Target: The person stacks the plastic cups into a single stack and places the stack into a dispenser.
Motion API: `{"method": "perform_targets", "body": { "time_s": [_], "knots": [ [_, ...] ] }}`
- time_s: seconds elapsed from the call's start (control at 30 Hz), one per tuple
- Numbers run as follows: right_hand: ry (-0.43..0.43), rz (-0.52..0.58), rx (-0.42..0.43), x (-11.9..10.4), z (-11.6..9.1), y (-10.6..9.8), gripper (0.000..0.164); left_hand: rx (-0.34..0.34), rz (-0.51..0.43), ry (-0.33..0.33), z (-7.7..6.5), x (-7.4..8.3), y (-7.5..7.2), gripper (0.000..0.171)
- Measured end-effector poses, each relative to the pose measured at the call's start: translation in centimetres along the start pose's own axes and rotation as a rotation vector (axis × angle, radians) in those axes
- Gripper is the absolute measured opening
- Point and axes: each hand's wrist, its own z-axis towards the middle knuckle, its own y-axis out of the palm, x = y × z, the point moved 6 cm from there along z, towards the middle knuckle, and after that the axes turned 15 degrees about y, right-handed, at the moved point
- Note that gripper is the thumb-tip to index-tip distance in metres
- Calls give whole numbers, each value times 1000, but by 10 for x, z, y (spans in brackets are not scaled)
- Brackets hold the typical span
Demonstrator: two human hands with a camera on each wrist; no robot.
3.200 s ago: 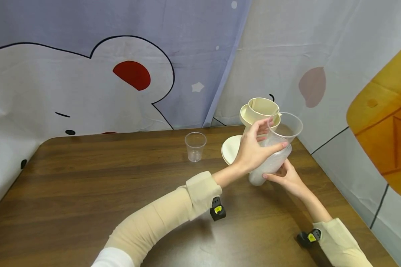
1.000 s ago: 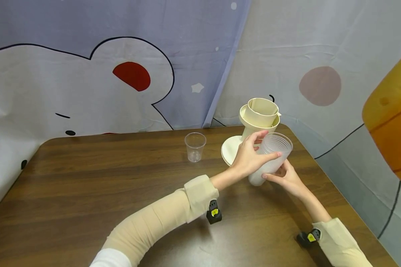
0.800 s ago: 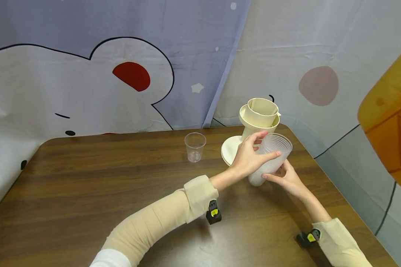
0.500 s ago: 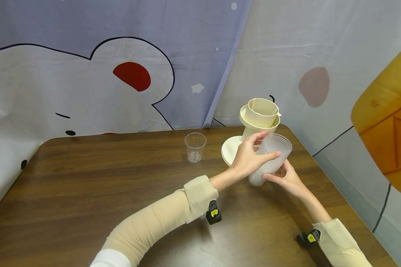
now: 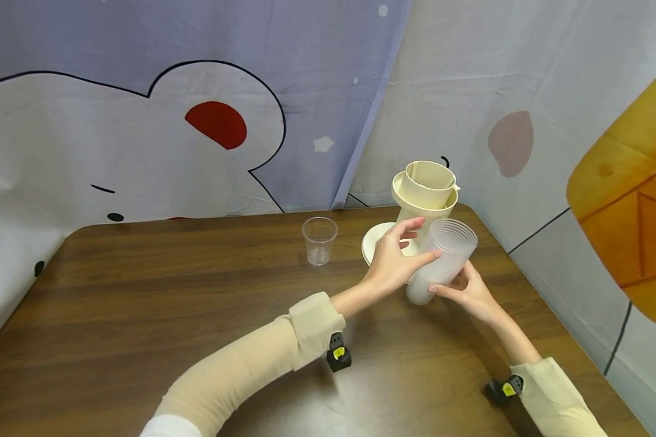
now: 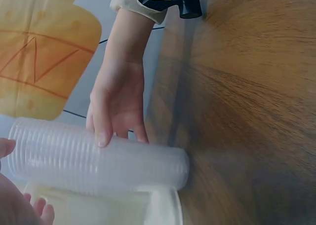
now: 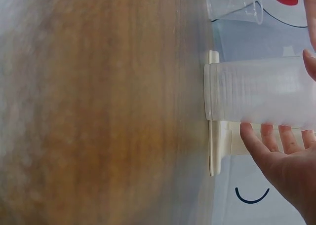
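A tall stack of clear plastic cups (image 5: 443, 261) leans to the right in the head view, with its open rims upward. My right hand (image 5: 472, 295) grips the lower part, thumb in front and fingers behind; the left wrist view shows this right hand (image 6: 116, 104) with its thumb along the cups. My left hand (image 5: 393, 258) is just left of the stack, fingers and thumb spread apart, the thumb tip overlapping the stack's side in the head view. One single clear cup (image 5: 319, 243) stands upright on the table, left of both hands.
Behind the stack stands a cream-coloured holder (image 5: 423, 191) with a round tube top and a white disc-shaped base (image 5: 373, 240). The wooden table (image 5: 169, 303) ends at a printed curtain (image 5: 142, 152) along the back and right.
Earlier my left hand held a cup up at the stack's top; the cup then sat down into the stack. Now the left hand has let go and drawn back leftward. The right hand stays put.
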Motion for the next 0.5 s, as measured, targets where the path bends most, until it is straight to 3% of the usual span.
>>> {"method": "perform_targets", "body": {
  "time_s": [0.27,0.5],
  "knots": [
    [-8,-17,23,-2,2,-1,67,100,-49,10,-14,-14,-19,54],
    [-15,-13,16,-2,2,1,68,142,-14,-13,-32,-25,-37,58]
  ]
}}
